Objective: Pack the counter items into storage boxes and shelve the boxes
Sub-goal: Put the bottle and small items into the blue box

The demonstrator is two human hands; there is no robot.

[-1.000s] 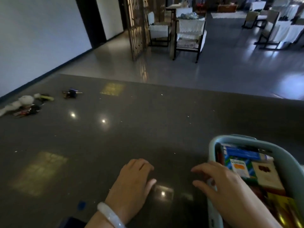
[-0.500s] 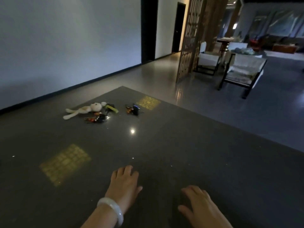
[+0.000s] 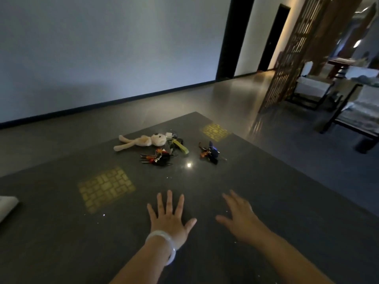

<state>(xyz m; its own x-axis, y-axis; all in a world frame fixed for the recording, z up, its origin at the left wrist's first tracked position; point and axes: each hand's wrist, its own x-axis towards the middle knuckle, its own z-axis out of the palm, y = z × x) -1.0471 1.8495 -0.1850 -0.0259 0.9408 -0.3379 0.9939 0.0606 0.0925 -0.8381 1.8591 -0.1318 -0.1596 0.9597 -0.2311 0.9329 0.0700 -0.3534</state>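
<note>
While both hands hover empty above the dark speckled stone bench (image 3: pixel 61 232), the left hand (image 3: pixel 170 219) with fingers (image 3: pixel 169 199) spread straight and the right hand (image 3: pixel 239 217) likewise open, gathering seems next: reach farther to the cream plush rabbit (image 3: pixel 141 141), the black-and-red key bunch (image 3: pixel 158 158) and the blue-and-orange key bunch (image 3: pixel 210 153).

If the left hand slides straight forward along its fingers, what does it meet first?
Probably the dark key bunch, with the plush rabbit just beyond it. Until there, the counter ahead of the left hand looks free; depth is uncertain.
</note>
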